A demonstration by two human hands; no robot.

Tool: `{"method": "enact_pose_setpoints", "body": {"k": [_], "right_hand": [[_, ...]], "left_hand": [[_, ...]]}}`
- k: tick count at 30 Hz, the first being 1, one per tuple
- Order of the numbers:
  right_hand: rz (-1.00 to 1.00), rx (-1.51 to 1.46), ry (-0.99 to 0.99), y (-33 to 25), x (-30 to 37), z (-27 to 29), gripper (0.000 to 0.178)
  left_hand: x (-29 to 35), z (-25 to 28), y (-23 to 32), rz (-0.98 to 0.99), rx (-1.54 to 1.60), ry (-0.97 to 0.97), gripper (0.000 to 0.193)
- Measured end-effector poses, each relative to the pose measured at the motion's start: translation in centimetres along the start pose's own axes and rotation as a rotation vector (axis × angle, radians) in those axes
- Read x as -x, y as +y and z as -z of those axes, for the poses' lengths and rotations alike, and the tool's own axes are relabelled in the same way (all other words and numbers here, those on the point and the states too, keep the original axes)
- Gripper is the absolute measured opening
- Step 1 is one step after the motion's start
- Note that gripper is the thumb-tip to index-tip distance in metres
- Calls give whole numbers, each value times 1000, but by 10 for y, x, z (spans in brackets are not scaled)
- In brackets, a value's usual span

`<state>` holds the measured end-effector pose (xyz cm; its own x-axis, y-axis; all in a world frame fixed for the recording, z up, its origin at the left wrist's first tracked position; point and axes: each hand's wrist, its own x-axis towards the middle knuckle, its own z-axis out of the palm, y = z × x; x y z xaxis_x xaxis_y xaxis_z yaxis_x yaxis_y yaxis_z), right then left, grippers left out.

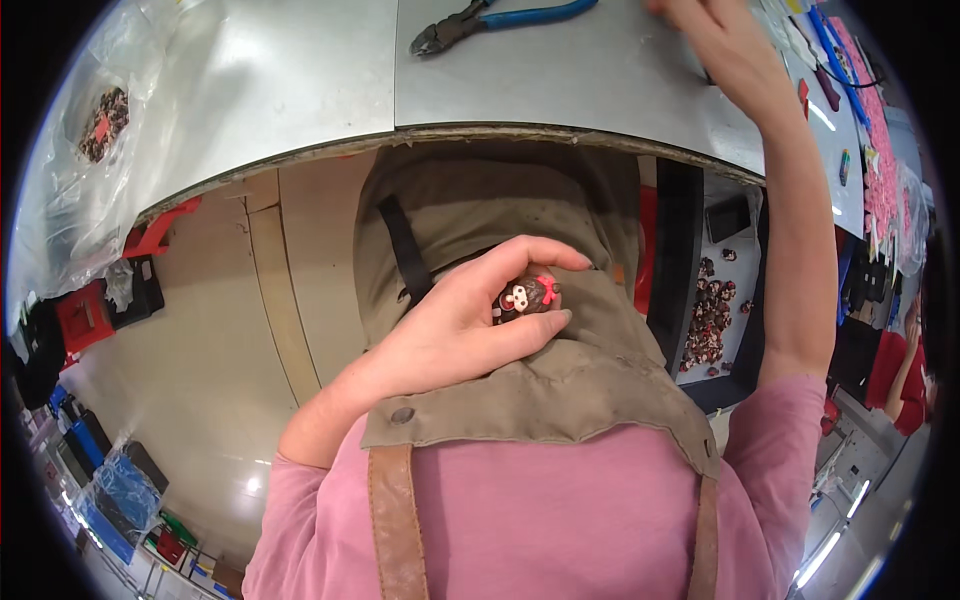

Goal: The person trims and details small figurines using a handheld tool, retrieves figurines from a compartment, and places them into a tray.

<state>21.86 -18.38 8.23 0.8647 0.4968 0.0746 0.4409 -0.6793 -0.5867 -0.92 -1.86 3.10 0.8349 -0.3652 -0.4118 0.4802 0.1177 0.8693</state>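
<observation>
Head view: before the smooth grey desk (560, 85), the left hand (462, 312) is gripping a rounded, red-bowed, plastic-looking brown figurine (530, 296) in curled fingers, ideally lightly, while the right hand (735, 52) is hanging over the desk, its cropped fingers impossible to judge.
</observation>
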Motion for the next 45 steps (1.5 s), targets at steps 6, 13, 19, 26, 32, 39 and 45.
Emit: {"method": "enact_pose_setpoints", "body": {"k": [6,13,19,26,32,39,45], "right_hand": [[-72,-712,-170,6,72,42,27],[234,-267,-412,1,134,-11,11],[281,-236,-529,-4,138,-25,10],[366,-70,-588,-4,140,-32,23],[396,-34,-581,-5,143,-33,25],[446,6,-568,-8,148,-38,28],[451,-32,-516,-6,146,-38,30]], "left_hand": [[-6,-5,-4,-44,-18,-5,54],[-14,-7,-2,-23,-41,-9,63],[-16,-8,-5,-46,-104,-33,72],[-13,-10,-6,-27,-123,-60,75],[-13,-9,-11,-50,-149,-72,76],[-9,-5,-13,-12,-124,-105,76],[-12,-7,-14,-49,-123,-99,76]]}}
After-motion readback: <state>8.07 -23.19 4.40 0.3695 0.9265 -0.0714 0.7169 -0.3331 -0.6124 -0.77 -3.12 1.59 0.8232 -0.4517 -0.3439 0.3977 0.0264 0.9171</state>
